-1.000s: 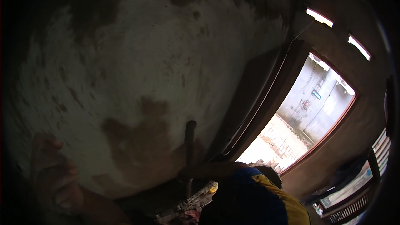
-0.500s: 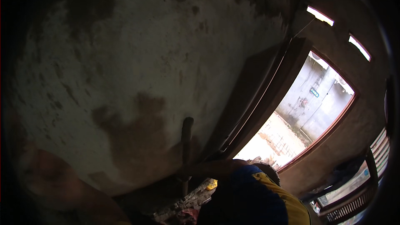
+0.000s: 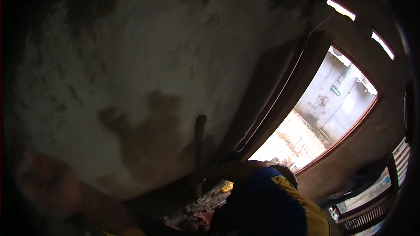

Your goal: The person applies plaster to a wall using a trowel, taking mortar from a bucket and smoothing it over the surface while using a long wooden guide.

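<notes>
One of the hands [image 3: 50,185], blurred, openness unclear, near wall [image 3: 148,61]

Rough grey ground [image 3: 211,199]; yellow object [image 3: 227,186], reddish bundle [image 3: 201,220] on it.

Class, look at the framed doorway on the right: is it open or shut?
Open: inside the doorway, a bright outside wall and paved ground show, with nothing closing the visible part.

Matt, patchy plaster wall [image 3: 175,65]
It looks rough beyond the left fingers [image 3: 40,170]; well to their right, a matt blue-and-yellow cloth shirt [image 3: 273,205].
</notes>
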